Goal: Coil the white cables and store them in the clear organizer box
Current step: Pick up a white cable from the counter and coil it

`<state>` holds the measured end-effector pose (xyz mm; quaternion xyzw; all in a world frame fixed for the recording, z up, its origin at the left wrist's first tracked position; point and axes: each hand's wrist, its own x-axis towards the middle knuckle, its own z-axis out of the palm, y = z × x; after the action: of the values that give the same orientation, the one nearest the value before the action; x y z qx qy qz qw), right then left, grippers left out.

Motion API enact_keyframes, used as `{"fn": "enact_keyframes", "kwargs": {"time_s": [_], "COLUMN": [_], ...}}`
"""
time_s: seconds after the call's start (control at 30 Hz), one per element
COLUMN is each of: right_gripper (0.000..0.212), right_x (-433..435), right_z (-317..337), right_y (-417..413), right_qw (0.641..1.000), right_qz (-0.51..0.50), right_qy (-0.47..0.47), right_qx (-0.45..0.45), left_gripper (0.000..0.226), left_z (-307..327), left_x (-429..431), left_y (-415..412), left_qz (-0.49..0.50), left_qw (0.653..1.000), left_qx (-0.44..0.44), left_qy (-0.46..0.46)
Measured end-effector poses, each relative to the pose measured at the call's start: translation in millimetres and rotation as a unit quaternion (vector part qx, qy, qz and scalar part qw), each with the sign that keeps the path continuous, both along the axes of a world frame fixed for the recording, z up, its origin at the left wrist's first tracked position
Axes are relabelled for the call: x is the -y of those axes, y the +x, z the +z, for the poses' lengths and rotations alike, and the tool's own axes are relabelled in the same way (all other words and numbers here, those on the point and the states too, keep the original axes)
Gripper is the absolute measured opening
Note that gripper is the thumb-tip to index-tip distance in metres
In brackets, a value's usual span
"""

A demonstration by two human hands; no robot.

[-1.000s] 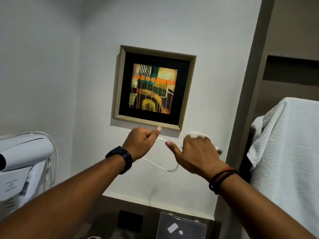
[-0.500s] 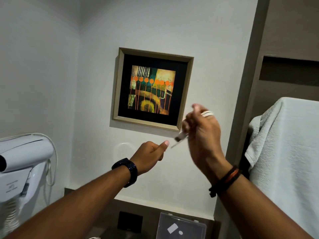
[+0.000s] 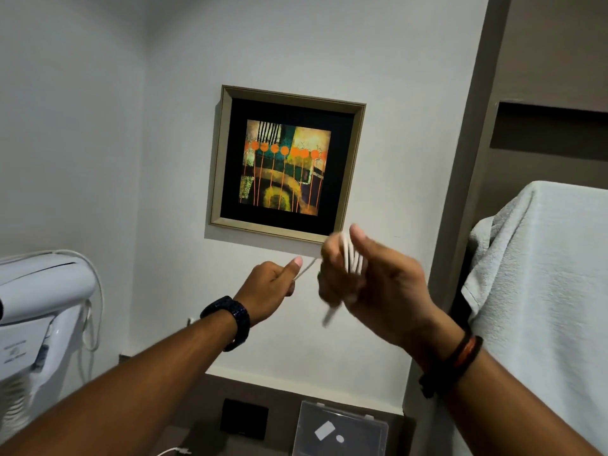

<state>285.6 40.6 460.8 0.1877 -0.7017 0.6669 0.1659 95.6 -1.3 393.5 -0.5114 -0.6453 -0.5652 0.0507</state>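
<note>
Both hands are raised in front of the wall, below the framed picture. My right hand [image 3: 365, 278] has several loops of a white cable [image 3: 349, 255] wound around its fingers, and a blurred plug end hangs below it. My left hand [image 3: 271, 284] pinches the free stretch of the same cable between thumb and fingers, just left of the right hand. The clear organizer box [image 3: 342, 429] lies on the dark counter at the bottom, lid shut as far as I can tell. A second white cable [image 3: 174, 451] shows at the bottom edge.
A framed picture [image 3: 286, 162] hangs on the white wall. A white wall-mounted hair dryer [image 3: 36, 311] with its cord is at the left. A white towel [image 3: 546, 291] hangs at the right. A black square [image 3: 244, 419] sits on the counter beside the box.
My right hand has swung from high by the frame down and round, adding loops to its fingers. The slack loop between the hands is gone; the span is now short and taut.
</note>
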Motion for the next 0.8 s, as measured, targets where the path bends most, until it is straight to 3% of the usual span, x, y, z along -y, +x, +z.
{"fn": "enact_keyframes", "kwargs": {"time_s": [0.1,0.23,0.37,0.43,0.57,0.63,0.67,0.73,0.8], "right_gripper": [0.015,0.015,0.006,0.007,0.026,0.018,0.019,0.041,0.05], "right_x": [3,-17,-39,-46,-54,-60,-61,-67,-70], "right_z": [5,-2,-19,-30,-32,-33,-34,-37,-40], "right_y": [-10,-23,-29,-29,-20,-17,-15,-13,-12], "right_qw": [0.962,0.811,0.713,0.662,0.598,0.514,0.508,0.559,0.6], "right_qz": [-0.208,-0.529,-0.639,-0.661,-0.638,-0.607,-0.595,-0.571,-0.548], "right_qy": [-0.085,-0.081,0.177,0.29,0.465,0.598,0.62,0.601,0.582], "right_qx": [-0.158,-0.236,-0.228,-0.2,-0.137,-0.094,-0.064,0.0,0.022], "left_gripper": [0.063,0.053,0.047,0.044,0.038,0.037,0.038,0.036,0.029], "left_z": [3,13,20,23,22,20,20,21,23], "left_x": [-3,-3,-5,-5,-8,-9,-9,-5,-2], "left_y": [16,41,57,58,62,61,60,55,47], "left_qz": [-0.037,-0.109,-0.141,-0.174,-0.275,-0.255,-0.239,-0.239,-0.278], "left_qw": [0.999,0.992,0.98,0.969,0.916,0.92,0.926,0.921,0.901], "left_qx": [0.016,-0.016,-0.028,0.042,0.229,0.216,0.186,0.14,0.152], "left_qy": [-0.004,-0.058,-0.134,-0.172,-0.18,-0.205,-0.227,-0.273,-0.297]}}
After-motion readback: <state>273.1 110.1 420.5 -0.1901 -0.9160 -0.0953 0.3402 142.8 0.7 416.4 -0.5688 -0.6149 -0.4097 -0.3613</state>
